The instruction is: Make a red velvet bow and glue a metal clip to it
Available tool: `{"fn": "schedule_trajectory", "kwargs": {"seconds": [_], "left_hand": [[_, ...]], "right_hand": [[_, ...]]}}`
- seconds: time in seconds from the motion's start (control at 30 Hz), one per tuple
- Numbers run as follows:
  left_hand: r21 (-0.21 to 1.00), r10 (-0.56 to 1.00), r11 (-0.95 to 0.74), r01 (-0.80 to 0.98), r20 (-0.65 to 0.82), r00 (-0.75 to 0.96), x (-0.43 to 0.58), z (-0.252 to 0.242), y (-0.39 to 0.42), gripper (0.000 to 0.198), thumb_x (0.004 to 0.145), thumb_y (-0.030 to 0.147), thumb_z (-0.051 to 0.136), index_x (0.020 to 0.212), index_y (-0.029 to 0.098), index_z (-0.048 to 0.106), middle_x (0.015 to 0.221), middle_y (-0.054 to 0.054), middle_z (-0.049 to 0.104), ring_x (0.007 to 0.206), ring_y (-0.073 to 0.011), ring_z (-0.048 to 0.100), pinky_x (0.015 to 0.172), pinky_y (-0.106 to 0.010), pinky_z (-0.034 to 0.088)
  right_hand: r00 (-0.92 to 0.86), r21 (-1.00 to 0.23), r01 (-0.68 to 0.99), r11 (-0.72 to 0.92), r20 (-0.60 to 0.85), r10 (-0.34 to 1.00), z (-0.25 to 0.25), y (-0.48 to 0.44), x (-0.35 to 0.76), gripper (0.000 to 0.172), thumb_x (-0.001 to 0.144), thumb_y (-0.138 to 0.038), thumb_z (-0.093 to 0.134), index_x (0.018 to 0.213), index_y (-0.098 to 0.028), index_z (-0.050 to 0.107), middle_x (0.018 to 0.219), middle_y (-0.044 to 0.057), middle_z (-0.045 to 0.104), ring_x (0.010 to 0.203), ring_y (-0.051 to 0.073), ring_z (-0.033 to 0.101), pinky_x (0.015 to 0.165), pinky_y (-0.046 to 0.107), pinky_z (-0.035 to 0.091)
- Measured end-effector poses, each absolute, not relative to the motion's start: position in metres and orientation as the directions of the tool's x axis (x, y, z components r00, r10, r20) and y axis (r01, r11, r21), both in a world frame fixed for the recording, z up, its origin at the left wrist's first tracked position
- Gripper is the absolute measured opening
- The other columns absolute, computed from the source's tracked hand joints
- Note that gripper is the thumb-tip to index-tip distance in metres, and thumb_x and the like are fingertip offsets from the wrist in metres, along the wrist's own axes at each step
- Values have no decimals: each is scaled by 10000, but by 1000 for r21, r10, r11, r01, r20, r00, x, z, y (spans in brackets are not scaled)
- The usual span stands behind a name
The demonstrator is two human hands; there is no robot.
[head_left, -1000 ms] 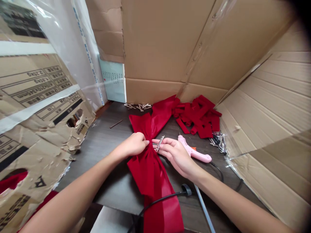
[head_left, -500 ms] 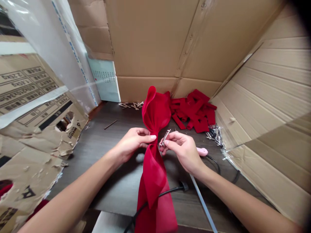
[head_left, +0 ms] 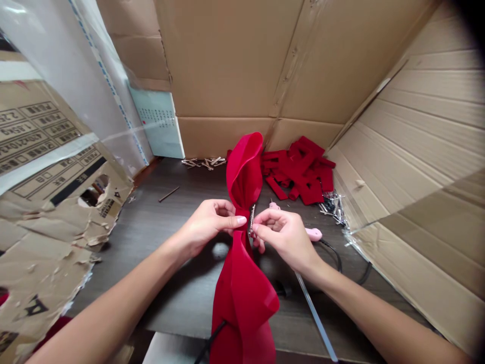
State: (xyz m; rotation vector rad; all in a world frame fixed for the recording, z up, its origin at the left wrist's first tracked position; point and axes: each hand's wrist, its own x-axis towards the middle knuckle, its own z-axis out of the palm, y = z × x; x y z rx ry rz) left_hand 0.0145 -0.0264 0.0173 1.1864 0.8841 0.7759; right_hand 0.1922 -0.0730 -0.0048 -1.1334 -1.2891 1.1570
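Note:
A large red fabric bow (head_left: 246,273) stands on end over the table, one loop up and the other loop and tails hanging down. My left hand (head_left: 212,222) pinches its narrow middle, thumb in front and fingers behind. Between the thumb and fingers of my right hand (head_left: 284,235) is a small silver metal hair clip (head_left: 252,220), held upright at the right side of the bow's middle. Whether the clip touches the fabric I cannot tell. Behind my right hand lies a pink glue gun (head_left: 313,234), mostly covered, with a clear glue stick (head_left: 316,316) stretching toward the front edge.
A heap of dark red fabric strips (head_left: 303,169) lies at the back right, beside a pile of metal clips (head_left: 333,208). More clips (head_left: 204,163) are at the back. A thin brown stick (head_left: 168,194) lies left. Cardboard walls (head_left: 227,65) enclose the table; a black cable (head_left: 212,341) passes the bow.
My right hand has brought the clip closer to the bow's middle and turned it more upright. The bow has twisted in my left hand, its lower loop swinging right.

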Motion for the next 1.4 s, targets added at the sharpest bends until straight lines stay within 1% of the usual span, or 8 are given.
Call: {"fn": "schedule_trajectory", "kwargs": {"seconds": [0.2, 0.37, 0.9, 1.17, 1.3, 1.4], "left_hand": [[970, 872, 234, -61, -181, 455, 16, 19, -29, 413, 507, 294, 925, 731, 95, 640, 683, -21, 645, 622, -103, 589, 616, -232, 457], [964, 868, 252, -80, -189, 459, 17, 18, -30, 410, 496, 275, 929, 720, 97, 635, 684, -20, 652, 620, -103, 599, 606, -225, 462], [970, 872, 231, -71, -175, 457, 18, 18, -30, 392, 509, 275, 923, 713, 98, 638, 680, -21, 647, 626, -106, 596, 604, -228, 452], [965, 878, 244, -95, -178, 445, 20, 17, -31, 408, 480, 259, 933, 692, 105, 621, 660, -7, 636, 601, -99, 599, 572, -214, 454], [962, 881, 255, -100, -189, 434, 20, 17, -31, 413, 468, 252, 938, 685, 99, 622, 648, -5, 626, 595, -106, 605, 567, -222, 461], [960, 885, 262, -99, -198, 422, 19, 17, -30, 416, 453, 254, 944, 676, 96, 632, 636, -5, 624, 591, -108, 602, 577, -231, 469]], "right_hand": [[-36, -994, 44, 101, 100, 994, 1, -75, 190, 161, 695, -286, 725, 684, -167, 617, 495, -4, 623, 405, 123, 567, 414, 240, 494], [-31, -994, 51, 98, 96, 995, 1, -76, 189, 166, 693, -298, 719, 681, -170, 616, 491, -2, 622, 405, 126, 568, 408, 241, 487], [-32, -994, 79, 77, 75, 997, 2, -75, 189, 179, 684, -313, 730, 675, -179, 611, 495, -4, 620, 411, 126, 555, 409, 245, 479], [-31, -995, 81, 61, 58, 998, 1, -75, 189, 174, 676, -306, 714, 685, -163, 616, 498, -13, 601, 419, 105, 526, 400, 220, 439], [-34, -993, 90, 74, 71, 997, -3, -74, 189, 172, 699, -308, 719, 696, -157, 637, 521, -10, 605, 434, 97, 516, 408, 214, 419], [-70, -988, 117, 102, 94, 993, -4, -73, 192, 188, 741, -335, 717, 732, -153, 672, 532, -3, 608, 447, 107, 526, 422, 228, 428]]}}
